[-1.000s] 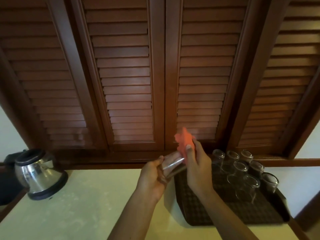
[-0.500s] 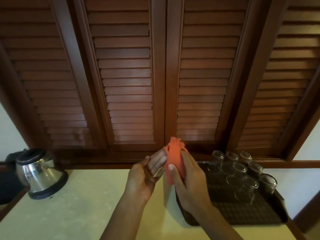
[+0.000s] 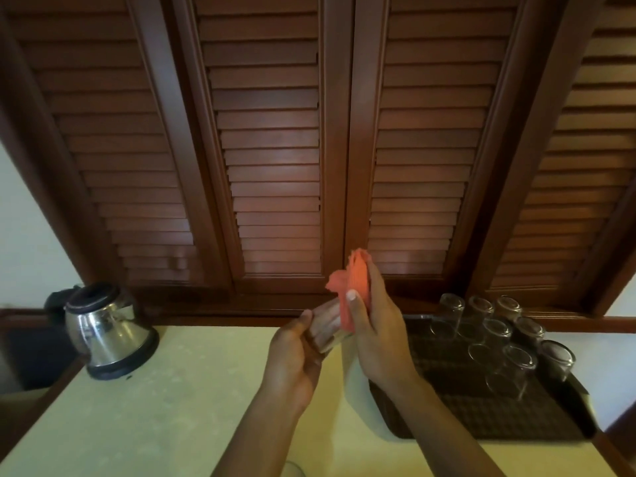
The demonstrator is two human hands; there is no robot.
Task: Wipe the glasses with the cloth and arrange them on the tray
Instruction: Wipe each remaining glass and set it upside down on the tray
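Observation:
My left hand (image 3: pixel 296 352) grips a clear drinking glass (image 3: pixel 327 327) lying on its side above the pale counter. My right hand (image 3: pixel 375 332) holds an orange cloth (image 3: pixel 351 287) bunched against the glass's right end, thumb pressed on the cloth. To the right, a dark woven tray (image 3: pixel 447 411) carries several clear glasses (image 3: pixel 495 342) standing upside down at its far right part. Part of another glass rim (image 3: pixel 292 469) shows at the bottom edge of the view.
A steel electric kettle (image 3: pixel 106 332) on a black base stands at the counter's left back. Brown louvred shutters (image 3: pixel 275 149) rise behind the counter (image 3: pixel 155 407). The counter's right edge runs just beyond the tray.
The cloth was wrapped low over the glass half a second ago; now my right hand has shifted up and right, uncovering more of the glass in my left hand.

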